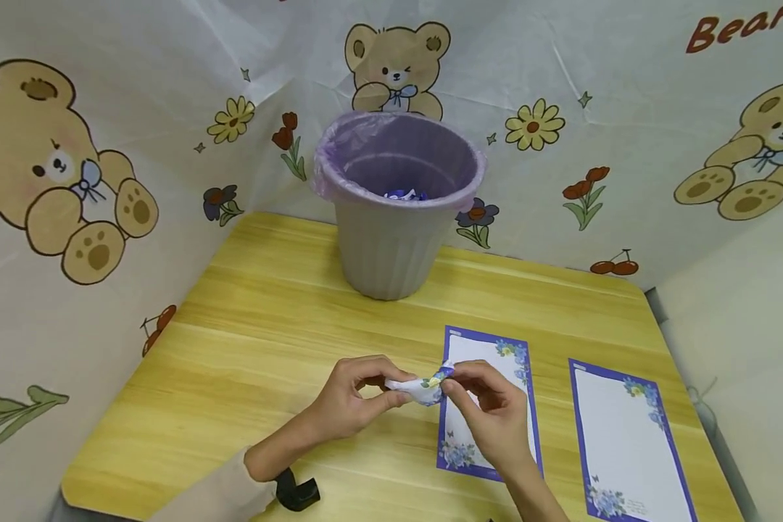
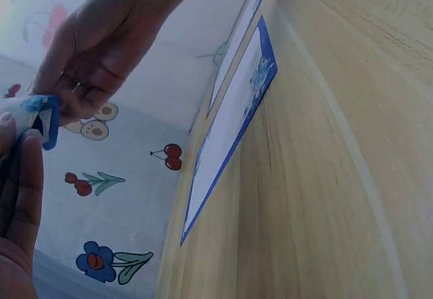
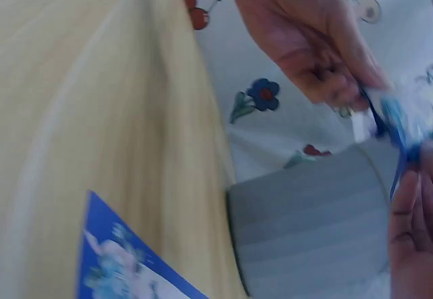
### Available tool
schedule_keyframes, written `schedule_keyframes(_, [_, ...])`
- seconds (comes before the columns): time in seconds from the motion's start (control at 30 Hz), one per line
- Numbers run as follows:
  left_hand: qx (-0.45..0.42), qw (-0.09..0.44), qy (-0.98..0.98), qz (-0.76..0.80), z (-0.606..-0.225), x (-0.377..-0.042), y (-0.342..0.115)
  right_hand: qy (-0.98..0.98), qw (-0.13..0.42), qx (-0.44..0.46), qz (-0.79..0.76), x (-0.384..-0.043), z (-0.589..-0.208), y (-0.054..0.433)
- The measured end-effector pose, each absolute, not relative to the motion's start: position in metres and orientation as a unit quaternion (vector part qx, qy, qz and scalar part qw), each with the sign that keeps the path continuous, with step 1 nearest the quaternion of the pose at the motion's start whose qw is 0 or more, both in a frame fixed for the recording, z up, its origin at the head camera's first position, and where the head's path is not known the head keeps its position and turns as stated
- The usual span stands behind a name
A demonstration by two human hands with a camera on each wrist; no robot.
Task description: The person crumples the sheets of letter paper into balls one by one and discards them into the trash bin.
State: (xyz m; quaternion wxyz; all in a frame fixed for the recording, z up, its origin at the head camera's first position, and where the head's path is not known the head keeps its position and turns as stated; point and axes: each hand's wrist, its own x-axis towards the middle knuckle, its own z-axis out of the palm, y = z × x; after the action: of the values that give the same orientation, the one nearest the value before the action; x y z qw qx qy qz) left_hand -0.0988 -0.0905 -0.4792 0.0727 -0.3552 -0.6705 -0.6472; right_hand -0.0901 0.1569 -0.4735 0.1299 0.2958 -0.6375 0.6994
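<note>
Between both hands, above the table, is a crumpled sheet of printed paper (image 1: 424,392), white with blue and yellow flowers and a blue border. My left hand (image 1: 352,397) pinches its left end between thumb and fingers. At the other end, my right hand (image 1: 494,406) grips the paper with thumb and curled fingers. The left wrist view shows a bent blue edge of the paper (image 2: 46,120) between the hands. A flat sheet of floral paper (image 1: 460,426) with a blue border lies beneath the right hand, partly hidden by it.
A second flat floral sheet (image 1: 629,442) lies farther right on the wooden table (image 1: 267,326). At the back stands a grey bin (image 1: 391,250) lined with a purple bag, with blue-and-white scraps (image 1: 406,195) inside. A black piece (image 1: 298,494) shows by the left sleeve.
</note>
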Motion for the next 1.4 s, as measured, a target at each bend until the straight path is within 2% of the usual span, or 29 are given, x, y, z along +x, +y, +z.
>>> schedule_keyframes(0.2, [-0.332, 0.094, -0.698, -0.627, -0.478, -0.104, -0.097, -0.7, 0.209, 0.332, 0.596, -0.086, -0.478, 0.141])
schedule_keyframes(0.43, [-0.339, 0.035, -0.709, -0.617, -0.468, -0.105, -0.097, -0.749, 0.275, 0.36, 0.484, -0.086, -0.473, 0.139])
schedule_keyframes(0.57, [-0.34, 0.017, -0.711, -0.615, -0.465, -0.105, -0.094, -0.751, 0.29, 0.383, 0.453, -0.086, -0.47, 0.14])
schedule_keyframes(0.73, [-0.337, 0.002, -0.713, -0.615, -0.469, -0.104, -0.093, -0.761, 0.261, 0.378, 0.458, -0.086, -0.469, 0.144])
schedule_keyframes(0.87, [-0.32, 0.01, -0.723, -0.612, -0.469, -0.106, -0.093, -0.778, 0.226, 0.332, 0.484, -0.087, -0.471, 0.144])
schedule_keyframes(1.2, [-0.317, 0.021, -0.736, -0.598, -0.47, -0.11, -0.09, -0.761, 0.232, 0.284, 0.535, -0.084, -0.477, 0.144])
schedule_keyframes(1.4, [-0.32, 0.018, -0.726, -0.609, -0.475, -0.11, -0.086, -0.739, 0.173, 0.277, 0.59, -0.082, -0.484, 0.144])
